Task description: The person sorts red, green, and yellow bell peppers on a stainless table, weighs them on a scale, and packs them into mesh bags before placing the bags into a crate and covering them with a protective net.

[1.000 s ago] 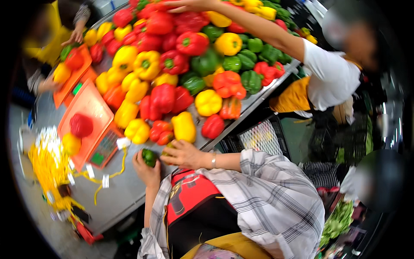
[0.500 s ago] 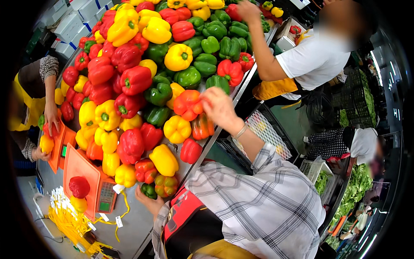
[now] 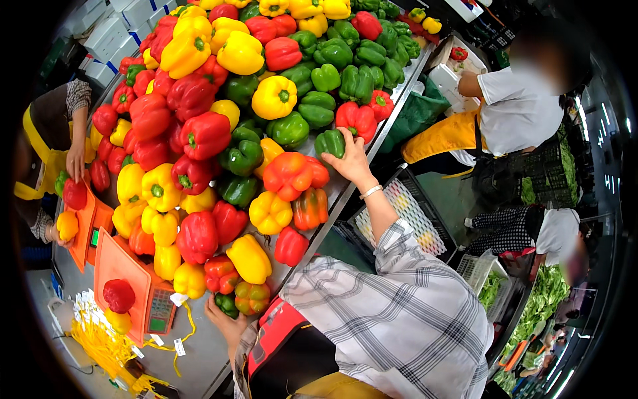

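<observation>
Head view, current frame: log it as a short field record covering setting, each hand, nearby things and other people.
setting: steel table heaped with red, yellow, green and orange bell peppers
left hand: at the near edge of the heap, fingers around a small dark green pepper
right hand: stretched out, on a green pepper at the table's right edge
nearby: orange scale with a red pepper on it; yellow tags
other people: one in a white shirt at the right; one at the left holding peppers

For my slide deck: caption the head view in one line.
Right hand grasps a green pepper on a heaped pepper table; left hand holds another green pepper.
</observation>
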